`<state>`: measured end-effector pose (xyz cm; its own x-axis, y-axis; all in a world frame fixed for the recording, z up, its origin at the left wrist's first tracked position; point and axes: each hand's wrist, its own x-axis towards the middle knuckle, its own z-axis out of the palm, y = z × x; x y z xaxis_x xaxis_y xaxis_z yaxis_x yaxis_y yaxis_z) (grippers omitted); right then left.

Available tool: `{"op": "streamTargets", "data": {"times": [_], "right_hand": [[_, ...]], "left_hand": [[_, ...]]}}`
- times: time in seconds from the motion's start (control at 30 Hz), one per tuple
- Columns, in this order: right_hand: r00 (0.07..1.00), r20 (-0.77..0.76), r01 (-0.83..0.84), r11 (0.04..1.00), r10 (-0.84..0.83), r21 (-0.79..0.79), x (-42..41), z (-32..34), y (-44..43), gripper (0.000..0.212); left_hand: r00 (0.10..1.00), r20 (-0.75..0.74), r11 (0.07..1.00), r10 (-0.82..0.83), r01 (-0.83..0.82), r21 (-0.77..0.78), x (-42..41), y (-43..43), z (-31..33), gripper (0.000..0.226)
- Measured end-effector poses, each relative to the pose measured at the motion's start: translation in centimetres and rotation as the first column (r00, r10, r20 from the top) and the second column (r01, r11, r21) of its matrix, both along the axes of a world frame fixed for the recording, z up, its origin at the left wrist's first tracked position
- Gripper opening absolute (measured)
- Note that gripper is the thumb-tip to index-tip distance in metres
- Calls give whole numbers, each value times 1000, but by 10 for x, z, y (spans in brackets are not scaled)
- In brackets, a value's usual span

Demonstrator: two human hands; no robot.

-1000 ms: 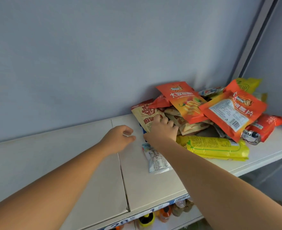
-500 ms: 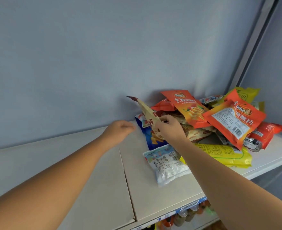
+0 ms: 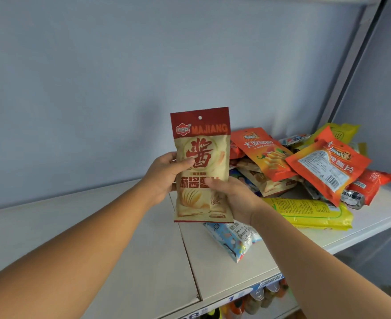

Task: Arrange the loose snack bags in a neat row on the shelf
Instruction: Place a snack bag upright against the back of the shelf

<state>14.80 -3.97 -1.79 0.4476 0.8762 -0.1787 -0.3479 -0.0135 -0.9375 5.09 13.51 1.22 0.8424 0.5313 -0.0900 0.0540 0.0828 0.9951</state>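
Both the left hand [image 3: 164,176] and right hand [image 3: 233,199] pinch a flat, glossy beige-and-red pouch [image 3: 202,166], held upright. Right of it, crinkly foil bags [image 3: 305,171] lie heaped on the smooth white shelf [image 3: 125,238].

There is one MAJIANG chip bag [image 3: 201,166], one white-and-blue bag [image 3: 233,240] and one red bag [image 3: 372,183]. Orange bags number two: front-up orange bag [image 3: 264,153], barcode-up orange bag [image 3: 328,166]. Yellow ones number two: long yellow packet [image 3: 309,214], rear yellow bag [image 3: 344,132]. Others lie too buried to count.

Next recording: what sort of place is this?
Probably a small shop, or a mock-up of one: a white shelf with a price-label strip on its front edge, a heap of packaged snack bags, and bottled drinks on the shelf below.
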Motion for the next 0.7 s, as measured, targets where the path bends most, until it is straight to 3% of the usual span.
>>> {"op": "streamTargets", "data": {"times": [0.1, 0.23, 0.37, 0.43, 0.5, 0.57, 0.63, 0.7], "right_hand": [[987, 126, 103, 994, -97, -44, -7, -6, 5, 37], [984, 128, 138, 988, -128, -68, -13, -8, 5, 25], [987, 118, 118, 992, -111, -53, -17, -9, 8, 29], [967, 201, 174, 981, -155, -81, -21, -7, 12, 39], [862, 412, 386, 909, -295, -156, -26, -8, 17, 57], [645, 642, 599, 796, -415, -87, -34, -8, 20, 58], [563, 744, 543, 840, -361, -4, -46, -6, 22, 53], [599, 764, 413, 910, -239, -40, -56, -3, 25, 62]], "left_hand": [[999, 27, 998, 35, -36, 42, -6, -3, 0, 33], [999, 27, 997, 29, -30, 69, -16, -4, 3, 29], [998, 27, 992, 62, -64, 104, -23, -5, 4, 27], [995, 21, 988, 102, -104, 117, -24, -4, 4, 25], [987, 13, 975, 158, -158, 158, -25, -2, 5, 23], [973, 7, 943, 233, -227, 243, -25, -3, 7, 23], [955, 23, 907, 296, -289, 308, -25, -5, 12, 23], [947, 30, 894, 319, -311, 322, -25, -11, 17, 24]]}}
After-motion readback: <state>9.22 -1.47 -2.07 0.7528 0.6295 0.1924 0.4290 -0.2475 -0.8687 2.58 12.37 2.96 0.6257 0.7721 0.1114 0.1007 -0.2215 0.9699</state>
